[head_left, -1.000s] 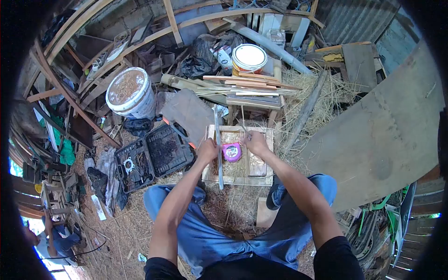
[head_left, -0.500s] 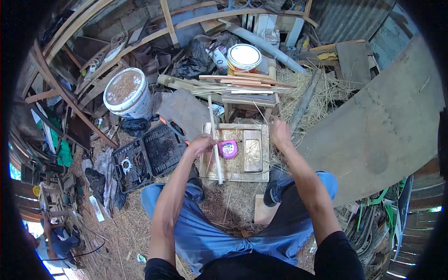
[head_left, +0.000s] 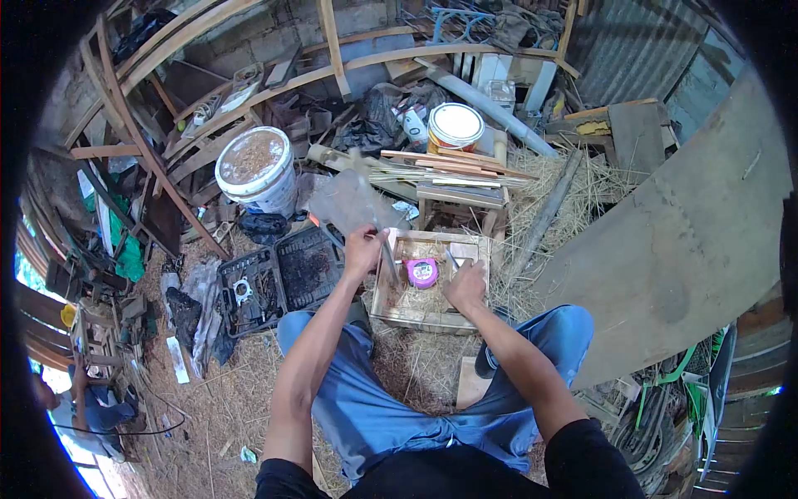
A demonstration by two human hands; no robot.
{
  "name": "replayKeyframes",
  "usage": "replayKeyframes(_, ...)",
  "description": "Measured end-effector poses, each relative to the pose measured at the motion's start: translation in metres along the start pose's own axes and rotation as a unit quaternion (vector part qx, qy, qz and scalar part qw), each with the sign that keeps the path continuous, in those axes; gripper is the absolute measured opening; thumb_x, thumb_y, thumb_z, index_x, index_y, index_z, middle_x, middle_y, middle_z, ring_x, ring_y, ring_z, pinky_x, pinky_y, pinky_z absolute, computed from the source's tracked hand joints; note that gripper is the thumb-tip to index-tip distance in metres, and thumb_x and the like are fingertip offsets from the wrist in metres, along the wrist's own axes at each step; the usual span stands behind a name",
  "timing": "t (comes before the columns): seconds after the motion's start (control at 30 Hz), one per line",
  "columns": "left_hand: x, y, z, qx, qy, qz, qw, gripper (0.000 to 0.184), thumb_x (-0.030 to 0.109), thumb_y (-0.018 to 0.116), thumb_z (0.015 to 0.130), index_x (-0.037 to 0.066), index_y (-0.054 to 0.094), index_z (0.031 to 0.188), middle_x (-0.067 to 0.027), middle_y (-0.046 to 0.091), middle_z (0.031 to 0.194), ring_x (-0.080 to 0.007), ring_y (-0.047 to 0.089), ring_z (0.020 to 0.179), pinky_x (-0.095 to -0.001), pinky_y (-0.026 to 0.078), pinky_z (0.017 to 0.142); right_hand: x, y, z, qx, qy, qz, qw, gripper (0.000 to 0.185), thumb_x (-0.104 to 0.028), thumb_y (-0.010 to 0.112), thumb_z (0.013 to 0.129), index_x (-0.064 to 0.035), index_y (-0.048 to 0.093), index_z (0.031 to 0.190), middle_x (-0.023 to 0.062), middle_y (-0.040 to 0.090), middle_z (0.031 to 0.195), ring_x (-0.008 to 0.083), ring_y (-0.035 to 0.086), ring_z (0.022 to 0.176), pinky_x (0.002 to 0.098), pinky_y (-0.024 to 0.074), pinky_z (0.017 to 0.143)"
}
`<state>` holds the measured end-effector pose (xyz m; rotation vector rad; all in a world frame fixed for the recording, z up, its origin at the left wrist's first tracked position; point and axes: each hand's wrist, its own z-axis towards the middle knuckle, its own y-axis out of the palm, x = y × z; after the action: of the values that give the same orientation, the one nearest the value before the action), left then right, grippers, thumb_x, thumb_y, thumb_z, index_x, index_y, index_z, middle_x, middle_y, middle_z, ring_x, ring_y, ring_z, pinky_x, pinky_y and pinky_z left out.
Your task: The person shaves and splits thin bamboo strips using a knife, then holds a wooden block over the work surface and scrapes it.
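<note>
My left hand (head_left: 363,252) is closed round a thin strip (head_left: 389,259), which is blurred and tilted over the left side of a wooden frame (head_left: 416,318). My right hand (head_left: 467,287) is closed on a slim pale tool (head_left: 451,259) above the frame's right part; what kind of tool it is cannot be made out. Between my hands a pink tape measure (head_left: 421,273) lies inside the frame, touched by neither hand.
An open black tool case (head_left: 283,279) lies left of the frame. Behind stand a bucket of shavings (head_left: 255,170), a white-lidded bucket (head_left: 455,125) and stacked wood strips (head_left: 461,166). A large board (head_left: 665,241) leans at right. Another person (head_left: 87,412) is at far left.
The right hand has come back from the frame's right edge to over its inside, now with the slim tool showing. My left hand has risen slightly and the strip has tilted. The view has shifted.
</note>
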<state>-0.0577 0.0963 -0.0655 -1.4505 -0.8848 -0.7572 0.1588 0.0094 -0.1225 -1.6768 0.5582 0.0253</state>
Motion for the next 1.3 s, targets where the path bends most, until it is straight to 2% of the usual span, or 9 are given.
replayKeyframes(0.1, -0.006, 0.001, -0.005, 0.014, 0.084, -0.04, 0.996, 0.035, 0.03, 0.071, 0.078, 0.001, 0.067, 0.096, -0.0096, 0.067, 0.085, -0.0168, 0.06, 0.074, -0.03, 0.046, 0.073, 0.0, -0.004, -0.008, 0.099, 0.067, 0.0, 0.993, 0.074, -0.038, 0.075, 0.07, 0.0085, 0.043, 0.117, 0.0271, 0.056, 0.106, 0.0395, 0.061, 0.097, 0.0442, 0.0524, 0.078)
replayKeyframes(0.3, 0.005, 0.005, -0.022, 0.143, 0.268, 0.228, 0.925, 0.036, 0.032, 0.07, 0.076, 0.003, 0.068, 0.098, -0.0117, 0.068, 0.091, -0.0314, 0.063, 0.088, -0.0414, 0.045, 0.081, 0.013, -0.024, 0.008, -0.051, 0.126, 0.078, 0.988, 0.066, -0.047, 0.076, 0.062, 0.006, 0.064, 0.101, 0.0263, 0.063, 0.105, 0.0335, 0.064, 0.096, 0.041, 0.0524, 0.081)
replayKeyframes(0.4, 0.013, -0.009, -0.018, 0.182, 0.304, 0.204, 0.912, 0.032, 0.022, 0.068, 0.077, -0.001, 0.065, 0.099, -0.0174, 0.067, 0.083, -0.0335, 0.064, 0.078, -0.0426, 0.047, 0.074, 0.009, -0.045, 0.011, -0.072, 0.116, 0.066, 0.988, 0.058, -0.049, 0.074, 0.063, 0.0004, 0.07, 0.093, 0.0208, 0.068, 0.096, 0.0316, 0.065, 0.094, 0.0394, 0.052, 0.081)
replayKeyframes(0.5, 0.027, -0.027, -0.008, 0.037, 0.159, 0.034, 0.986, 0.032, 0.02, 0.067, 0.079, -0.003, 0.063, 0.101, -0.02, 0.066, 0.085, -0.0344, 0.064, 0.076, -0.041, 0.048, 0.07, -0.016, -0.073, 0.018, -0.041, -0.029, 0.002, 0.999, 0.059, -0.051, 0.074, 0.063, 0.002, 0.069, 0.09, 0.0209, 0.067, 0.092, 0.0331, 0.066, 0.089, 0.0406, 0.0526, 0.078)
replayKeyframes(0.6, 0.027, -0.031, -0.006, 0.055, 0.182, 0.005, 0.982, 0.033, 0.018, 0.066, 0.08, -0.005, 0.061, 0.102, -0.0222, 0.065, 0.082, -0.0344, 0.064, 0.074, -0.0395, 0.049, 0.067, -0.042, -0.067, 0.058, 0.008, -0.18, -0.061, 0.982, 0.077, -0.05, 0.078, 0.059, 0.0018, 0.055, 0.112, 0.0197, 0.062, 0.107, 0.0329, 0.061, 0.099, 0.0419, 0.0502, 0.085)
replayKeyframes(0.77, 0.041, -0.048, -0.01, 0.032, 0.117, 0.078, 0.99, 0.03, 0.02, 0.067, 0.08, -0.004, 0.064, 0.098, -0.0206, 0.067, 0.081, -0.0341, 0.065, 0.076, -0.0384, 0.049, 0.067, -0.067, -0.039, 0.112, -0.012, -0.361, -0.033, 0.932, 0.071, -0.04, 0.078, 0.062, -0.0023, 0.051, 0.116, 0.0209, 0.058, 0.108, 0.0396, 0.057, 0.102, 0.0459, 0.0484, 0.086)
replayKeyframes(1.0, 0.041, -0.049, -0.01, 0.055, 0.236, 0.067, 0.968, 0.03, 0.025, 0.067, 0.082, -0.003, 0.065, 0.092, -0.0159, 0.067, 0.079, -0.0241, 0.064, 0.074, -0.035, 0.047, 0.068, -0.045, -0.012, 0.121, -0.037, -0.394, 0.034, 0.918, 0.074, -0.023, 0.077, 0.063, -0.003, 0.045, 0.127, 0.022, 0.056, 0.119, 0.0384, 0.056, 0.106, 0.0427, 0.0456, 0.093)
replayKeyframes(1.2, 0.078, -0.052, -0.033, -0.033, 0.216, 0.037, 0.975, 0.031, 0.026, 0.067, 0.084, -0.004, 0.064, 0.092, -0.0133, 0.066, 0.076, -0.0178, 0.061, 0.071, -0.0315, 0.047, 0.067, -0.006, -0.064, 0.108, 0.109, -0.3, 0.149, 0.936, 0.036, -0.014, 0.062, 0.081, -0.0008, 0.058, 0.114, 0.0197, 0.064, 0.103, 0.0325, 0.062, 0.096, 0.0385, 0.0475, 0.086)
replayKeyframes(1.3, 0.086, -0.037, -0.043, -0.063, 0.246, -0.055, 0.966, 0.029, 0.023, 0.067, 0.085, -0.003, 0.061, 0.096, -0.0116, 0.064, 0.075, -0.0157, 0.06, 0.069, -0.0297, 0.048, 0.065, 0.012, -0.124, 0.063, -0.033, -0.144, 0.271, 0.951, 0.029, -0.021, 0.049, 0.093, 0.0021, 0.059, 0.108, 0.0257, 0.063, 0.095, 0.0418, 0.06, 0.092, 0.0444, 0.045, 0.082)
